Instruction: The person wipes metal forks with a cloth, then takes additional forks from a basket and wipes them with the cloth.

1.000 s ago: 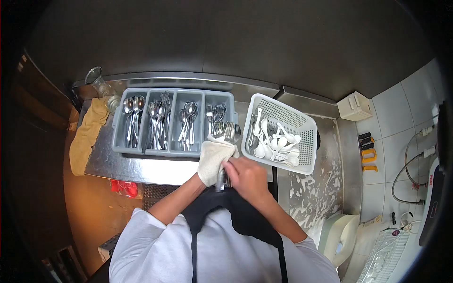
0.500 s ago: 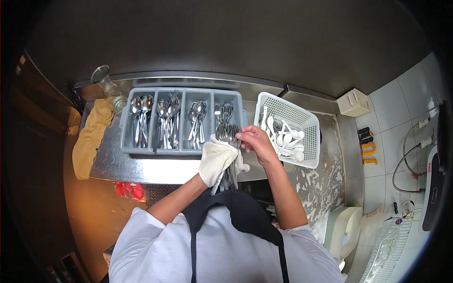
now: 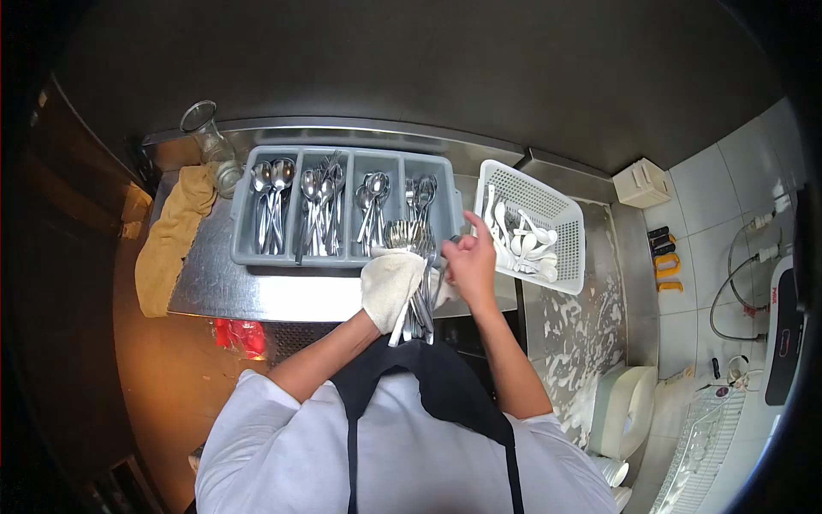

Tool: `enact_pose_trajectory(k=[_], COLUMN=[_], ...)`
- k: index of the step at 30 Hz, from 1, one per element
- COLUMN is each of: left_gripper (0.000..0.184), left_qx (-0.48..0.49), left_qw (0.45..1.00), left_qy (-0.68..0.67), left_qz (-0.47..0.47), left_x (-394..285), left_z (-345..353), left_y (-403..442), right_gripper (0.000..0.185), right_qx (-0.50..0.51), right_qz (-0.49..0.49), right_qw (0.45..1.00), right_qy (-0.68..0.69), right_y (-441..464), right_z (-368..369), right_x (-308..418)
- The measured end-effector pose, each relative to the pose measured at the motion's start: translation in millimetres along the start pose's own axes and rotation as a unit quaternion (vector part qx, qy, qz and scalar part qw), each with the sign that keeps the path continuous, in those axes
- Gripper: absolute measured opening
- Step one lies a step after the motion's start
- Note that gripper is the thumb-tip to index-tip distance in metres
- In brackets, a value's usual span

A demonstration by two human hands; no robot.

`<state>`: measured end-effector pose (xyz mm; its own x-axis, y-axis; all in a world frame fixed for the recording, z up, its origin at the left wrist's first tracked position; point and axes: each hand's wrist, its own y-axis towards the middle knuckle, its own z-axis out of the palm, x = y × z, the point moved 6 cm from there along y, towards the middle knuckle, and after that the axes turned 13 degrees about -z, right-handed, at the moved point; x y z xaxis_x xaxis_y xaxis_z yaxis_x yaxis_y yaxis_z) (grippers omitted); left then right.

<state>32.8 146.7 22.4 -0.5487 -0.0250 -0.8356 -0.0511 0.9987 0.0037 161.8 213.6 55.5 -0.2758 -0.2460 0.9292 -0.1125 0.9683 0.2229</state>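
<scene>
A white cloth (image 3: 390,284) covers my left hand (image 3: 370,319), which is closed around a bunch of forks (image 3: 419,248). Their tines point up toward the tray and the handles hang down against the apron. Just right of the bunch is my right hand (image 3: 472,267), its index finger stretched out and the other fingers curled in. Something small and grey shows by its thumb, too unclear to name. Beyond my hands lies a grey cutlery tray (image 3: 300,260) with several compartments. Spoons (image 3: 272,180) fill its left part, and more cutlery (image 3: 421,195) lies in the rightmost compartment.
A white perforated basket (image 3: 561,278) with white spoons (image 3: 524,244) stands right of the tray. On the left are a tan cloth (image 3: 171,248) and a glass carafe (image 3: 205,133). Foam covers the steel surface (image 3: 561,343) at right; yellow-handled tools (image 3: 667,264) hang on the tiled wall.
My right hand has moved from the fork tines slightly right, with its index finger now extended and the others curled. The forks stay in my left hand. The view has shifted slightly.
</scene>
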Motion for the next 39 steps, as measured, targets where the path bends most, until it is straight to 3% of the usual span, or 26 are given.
enact_pose_trajectory(k=[1, 4, 8, 11, 12, 14, 16, 17, 19, 20, 22, 24, 26, 27, 28, 30, 31, 32, 33, 34, 35, 37, 39], left_gripper=[0.01, 0.017, 0.018, 0.022, 0.028, 0.022, 0.016, 0.017, 0.018, 0.02, 0.021, 0.021, 0.017, 0.013, 0.01, 0.009, 0.01, 0.011, 0.013, 0.019, 0.019, 0.017, 0.01], left_qx=[-0.019, -0.046, 0.051, 0.104, 0.135, 0.144, 0.144, 0.103, 0.027, 0.052, 0.003, 0.046, -0.1, -0.136, -0.169, -0.238, -0.298, -0.337, -0.343, -0.349, -0.388, -0.463, -0.501], left_qw=[0.996, 0.988, 0.918, 0.814, 0.795, 0.851, 0.858, 0.888, 0.936, 0.957, 0.981, 0.96, 0.973, 0.969, 0.959, 0.933, 0.945, 0.907, 0.911, 0.914, 0.904, 0.876, 0.753], left_qy=[-0.085, -0.142, -0.391, -0.559, -0.579, -0.503, -0.493, -0.448, -0.351, -0.282, -0.189, -0.273, -0.201, -0.202, -0.228, -0.269, -0.116, -0.251, -0.226, -0.202, -0.17, -0.131, -0.427], left_qz=[0.01, 0.045, -0.053, -0.117, -0.121, -0.027, -0.004, 0.008, 0.029, 0.051, 0.043, -0.042, 0.056, 0.049, 0.018, -0.025, 0.068, 0.027, 0.04, 0.053, 0.049, -0.006, 0.007], left_x=[2.2, -0.7, 2.4, 1.3, -0.3, -7.7, -11.1, -13.1, -21.1, -32.5, -36.1, -34.2, -24.1, -16.7, -26.9, -41.5, -52.0, -37.9, -45.2, -61.7, -62.7, -94.9, -88.3], left_z=[0.0, -4.4, -6.7, -8.8, -11.8, -15.0, -12.5, -15.4, -22.8, -29.4, -23.9, -20.1, -31.7, -36.7, -54.2, -85.6, -103.2, -117.0, -123.9, -133.9, -150.0, -174.6, -200.7], left_y=[0.5, 1.1, -3.2, -6.5, -7.7, -1.1, 2.4, 3.4, 4.5, 0.5, -2.2, -4.5, -3.4, -11.9, -23.5, -42.4, -55.7, -61.0, -70.2, -77.9, -84.6, -99.2, -113.3], right_gripper=[0.041, 0.039, 0.032, 0.032, 0.032, 0.03, 0.021, 0.021, 0.022, 0.032, 0.037, 0.041, 0.039, 0.038, 0.048, 0.057, 0.061, 0.053, 0.048, 0.05, 0.049, 0.039, 0.034], right_qx=[0.03, 0.099, 0.142, 0.248, 0.261, 0.244, 0.227, 0.255, 0.304, 0.29, 0.277, 0.25, 0.235, 0.226, 0.264, 0.357, 0.4, 0.442, 0.484, 0.523, 0.54, 0.58, 0.64], right_qz=[-0.046, -0.166, -0.084, -0.148, -0.21, -0.277, -0.302, -0.313, -0.332, -0.381, -0.349, -0.35, -0.227, -0.159, -0.085, -0.018, 0.014, 0.049, 0.083, 0.069, 0.028, 0.02, -0.094], right_qw=[0.996, 0.948, 0.985, 0.957, 0.942, 0.926, 0.921, 0.907, 0.88, 0.859, 0.873, 0.886, 0.944, 0.951, 0.925, 0.858, 0.815, 0.779, 0.738, 0.732, 0.761, 0.706, 0.702], right_qy=[-0.075, -0.254, 0.053, 0.024, -0.033, -0.083, -0.097, -0.116, -0.154, -0.18, -0.197, -0.176, 0.034, 0.139, 0.259, 0.368, 0.419, 0.442, 0.462, 0.43, 0.357, 0.406, 0.296], right_y=[-0.7, 2.0, -0.7, 3.3, 6.0, 12.6, 21.0, 27.2, 43.2, 49.9, 58.1, 56.9, 58.6, 57.2, 47.2, 9.2, -6.0, -16.6, -26.8, -27.0, -19.5, -18.2, -25.0], right_z=[7.9, 24.0, 23.2, 19.0, 14.2, 7.6, 2.6, 1.3, -2.2, -1.7, 3.3, 5.3, 2.2, 3.6, 8.6, 28.4, 38.1, 43.7, 46.8, 52.6, 52.2, 50.5, 49.7], right_x=[4.2, 22.2, 37.2, 36.0, 44.2, 56.2, 66.4, 72.9, 81.4, 81.5, 82.9, 87.8, 61.4, 43.9, 25.5, 7.3, 5.3, 13.5, 22.0, 21.8, 28.7, 62.3, 77.5])
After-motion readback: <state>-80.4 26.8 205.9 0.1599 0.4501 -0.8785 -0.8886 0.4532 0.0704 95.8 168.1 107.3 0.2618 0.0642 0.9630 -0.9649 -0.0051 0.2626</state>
